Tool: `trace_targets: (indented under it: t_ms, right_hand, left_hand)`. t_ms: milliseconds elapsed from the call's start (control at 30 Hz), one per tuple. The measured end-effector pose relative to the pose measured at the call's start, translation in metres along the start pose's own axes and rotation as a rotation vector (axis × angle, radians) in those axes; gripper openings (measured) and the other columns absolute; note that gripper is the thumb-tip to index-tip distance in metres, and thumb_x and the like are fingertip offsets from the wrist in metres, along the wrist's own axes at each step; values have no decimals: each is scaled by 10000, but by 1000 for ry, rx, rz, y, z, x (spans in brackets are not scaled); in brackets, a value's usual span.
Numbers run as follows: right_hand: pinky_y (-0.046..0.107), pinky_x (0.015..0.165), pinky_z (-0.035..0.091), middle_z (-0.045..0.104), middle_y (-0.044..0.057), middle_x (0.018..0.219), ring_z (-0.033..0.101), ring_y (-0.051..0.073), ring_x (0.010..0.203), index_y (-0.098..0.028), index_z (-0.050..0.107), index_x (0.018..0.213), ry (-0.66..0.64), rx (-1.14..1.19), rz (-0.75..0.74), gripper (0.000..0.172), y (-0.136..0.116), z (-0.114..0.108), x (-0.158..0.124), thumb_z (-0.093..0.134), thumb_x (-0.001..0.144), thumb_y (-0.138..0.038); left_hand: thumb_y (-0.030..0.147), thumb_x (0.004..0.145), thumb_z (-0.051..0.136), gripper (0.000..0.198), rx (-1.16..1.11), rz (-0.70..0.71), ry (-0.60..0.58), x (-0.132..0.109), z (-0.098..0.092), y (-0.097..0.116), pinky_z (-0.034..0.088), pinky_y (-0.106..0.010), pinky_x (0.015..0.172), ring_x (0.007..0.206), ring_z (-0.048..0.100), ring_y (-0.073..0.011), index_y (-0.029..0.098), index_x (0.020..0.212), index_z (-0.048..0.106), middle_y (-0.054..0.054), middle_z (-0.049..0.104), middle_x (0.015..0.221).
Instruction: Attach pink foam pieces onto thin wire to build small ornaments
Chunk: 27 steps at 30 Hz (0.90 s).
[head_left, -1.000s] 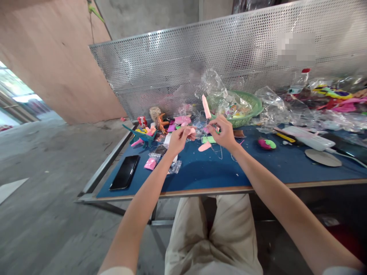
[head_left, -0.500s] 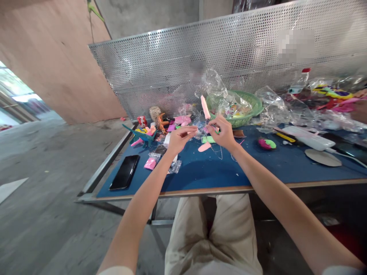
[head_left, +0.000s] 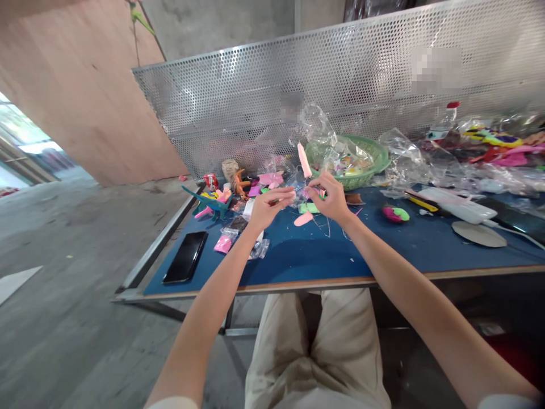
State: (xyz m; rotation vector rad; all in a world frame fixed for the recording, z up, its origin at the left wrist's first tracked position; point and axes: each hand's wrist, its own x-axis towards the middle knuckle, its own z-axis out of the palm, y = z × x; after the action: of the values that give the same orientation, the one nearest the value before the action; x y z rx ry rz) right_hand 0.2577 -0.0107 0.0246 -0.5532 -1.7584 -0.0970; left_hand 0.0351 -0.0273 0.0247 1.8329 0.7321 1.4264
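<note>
Both my hands are raised just above the blue table top (head_left: 298, 255). My right hand (head_left: 330, 199) is pinched shut on a small wire-like piece with a pink petal-shaped part (head_left: 304, 160) standing up from it. My left hand (head_left: 266, 205) is closed in a pinch close beside it, fingertips nearly touching the right ones; what it holds is too small to name. Below the hands lie a loose pink piece (head_left: 303, 218) and a green piece (head_left: 309, 208).
A black phone (head_left: 185, 257) lies at the table's left. Small plastic toy animals (head_left: 212, 200) and pink bagged bits crowd the far left. A green basket (head_left: 366, 159) with clear bags stands behind my hands. A perforated metal screen (head_left: 255, 102) backs the table.
My left hand's fingers have closed from around a pink piece into a tighter pinch and edged nearer my right hand. The pink part in my right hand barely shifted.
</note>
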Motion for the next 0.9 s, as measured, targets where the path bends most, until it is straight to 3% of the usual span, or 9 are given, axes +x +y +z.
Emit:
trace_targets:
  t_ms: [67, 167, 233, 367, 500, 567, 633, 733, 900]
  right_hand:
    - [365, 720, 455, 579, 8, 778, 548, 189, 769, -243, 609, 853, -4, 0, 12, 103, 0, 0, 0, 632, 954, -241]
    - [371, 720, 455, 572, 10, 768, 544, 193, 765, -244, 604, 838, -7, 2, 26, 121, -1, 0, 1, 624, 956, -256]
    - [371, 715, 453, 563, 11, 760, 542, 195, 763, -245, 602, 832, -8, 1, 29, 127, -2, 0, 2, 624, 955, -265]
    - [370, 711, 450, 564, 11, 764, 539, 195, 759, -243, 605, 832, -9, -1, 35, 122, -3, 0, 2, 630, 949, -266]
    - [363, 707, 446, 567, 8, 763, 538, 191, 756, -242, 610, 832, -5, 4, 24, 122, -5, 0, 2, 631, 951, -260]
    - [357, 702, 442, 567, 6, 761, 539, 187, 755, -239, 616, 836, 1, 9, 7, 119, -7, 1, 2, 635, 952, -257]
    - [352, 698, 440, 570, 4, 761, 540, 183, 754, -236, 622, 842, 5, 13, -5, 114, -8, 1, 2, 637, 954, -256]
    - [354, 698, 440, 572, 4, 757, 539, 183, 749, -236, 626, 843, 7, 24, -1, 115, -10, 1, 3, 634, 955, -260]
    - [364, 695, 443, 554, 6, 739, 534, 191, 742, -244, 622, 825, -5, 33, 32, 135, -13, 2, 3, 624, 953, -287]
  left_hand:
    - [514, 765, 873, 370, -4, 39, 22, 1, 0, 0, 632, -387, 899, 1109, 755, -267, 218, 982, 827, -112, 794, 1182]
    - [627, 841, 763, 512, -73, -87, 30, 2, -1, -3, 642, -345, 728, 806, 787, -214, 189, 1103, 794, -109, 816, 964]
    - [659, 869, 715, 553, -81, -112, 41, 2, -2, -6, 633, -337, 688, 740, 775, -204, 174, 1126, 781, -103, 807, 898]
    - [556, 809, 834, 421, 18, 46, 60, 3, -3, -11, 616, -358, 822, 949, 761, -225, 209, 1044, 792, -97, 792, 1076]
    - [628, 951, 633, 459, 55, 48, 69, 4, -4, -13, 594, -359, 797, 815, 727, -190, 208, 1079, 762, -74, 772, 922]
    - [626, 962, 617, 451, 81, 72, 56, 4, -3, -14, 584, -359, 857, 929, 726, -204, 208, 1041, 765, -87, 771, 988]
    - [605, 930, 681, 406, 40, 78, 22, 4, 0, -15, 572, -364, 940, 1117, 700, -225, 222, 1034, 769, -101, 753, 1178]
    - [621, 894, 716, 426, -144, -40, -51, 2, 8, -18, 594, -387, 946, 1165, 703, -238, 240, 1080, 752, -103, 695, 1356]
    - [579, 866, 770, 427, -300, -208, -99, -2, 18, -20, 622, -401, 906, 951, 766, -214, 220, 1092, 726, -77, 782, 1078]
